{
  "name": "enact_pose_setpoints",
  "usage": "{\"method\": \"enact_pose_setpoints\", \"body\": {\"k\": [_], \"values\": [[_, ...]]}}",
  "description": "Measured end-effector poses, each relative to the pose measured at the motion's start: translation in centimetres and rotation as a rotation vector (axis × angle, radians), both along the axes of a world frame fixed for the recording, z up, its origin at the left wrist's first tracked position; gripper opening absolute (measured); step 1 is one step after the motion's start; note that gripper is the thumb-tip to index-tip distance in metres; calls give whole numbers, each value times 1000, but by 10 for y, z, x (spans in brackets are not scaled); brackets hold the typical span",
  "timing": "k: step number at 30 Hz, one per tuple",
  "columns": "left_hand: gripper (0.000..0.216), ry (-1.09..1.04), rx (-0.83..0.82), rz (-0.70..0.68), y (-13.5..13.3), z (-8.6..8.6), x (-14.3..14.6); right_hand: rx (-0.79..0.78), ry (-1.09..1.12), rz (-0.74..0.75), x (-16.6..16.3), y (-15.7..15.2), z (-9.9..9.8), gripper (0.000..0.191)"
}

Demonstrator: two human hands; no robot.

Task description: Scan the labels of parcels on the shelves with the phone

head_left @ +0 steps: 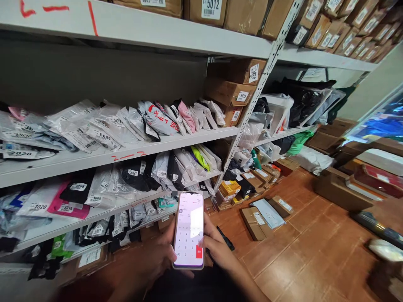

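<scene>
A smartphone [185, 243] is held upright in both hands at the lower middle of the head view, its lit screen showing a number keypad with a red key at lower right. My left hand [163, 247] wraps the phone's left edge, thumb by the lower left corner. Around the right edge closes my right hand [215, 243], its thumb over the screen near the red key. The fingers behind the phone are mostly hidden. Beyond the phone stands a white shelf [176, 144] with rows of labelled plastic-wrapped parcels [103, 134].
Cardboard boxes [241, 94] are stacked at the shelf's right end, by a perforated metal post [245, 121]. More boxes line the top shelf. On the brown tiled floor [302, 251] lie a flat carton [256, 222] and a pale blue parcel [269, 214]. Larger boxes [340, 188] stand at right.
</scene>
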State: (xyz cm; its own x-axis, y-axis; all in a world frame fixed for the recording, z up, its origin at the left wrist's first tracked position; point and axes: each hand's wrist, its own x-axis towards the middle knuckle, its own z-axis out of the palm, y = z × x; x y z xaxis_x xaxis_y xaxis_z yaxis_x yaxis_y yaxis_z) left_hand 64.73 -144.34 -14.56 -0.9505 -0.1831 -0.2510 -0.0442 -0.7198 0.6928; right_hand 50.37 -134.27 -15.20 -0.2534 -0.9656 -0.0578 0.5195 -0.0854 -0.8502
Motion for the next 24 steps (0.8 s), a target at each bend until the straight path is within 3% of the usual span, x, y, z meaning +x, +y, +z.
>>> {"method": "enact_pose_setpoints", "body": {"k": [10,14,20,24], "values": [[116,-31,-32,-79,21,-4,-60,51,-100,-116,-54,34,-17,73],[111,-13,-108,-139,37,-3,-102,60,-54,-166,-92,50,-14,64],[113,36,97,-29,69,-22,-172,39,-16,-231,-159,72,-17,54],[101,49,-60,-78,83,-23,-222,3,-43,-179,-204,89,-37,60]]}}
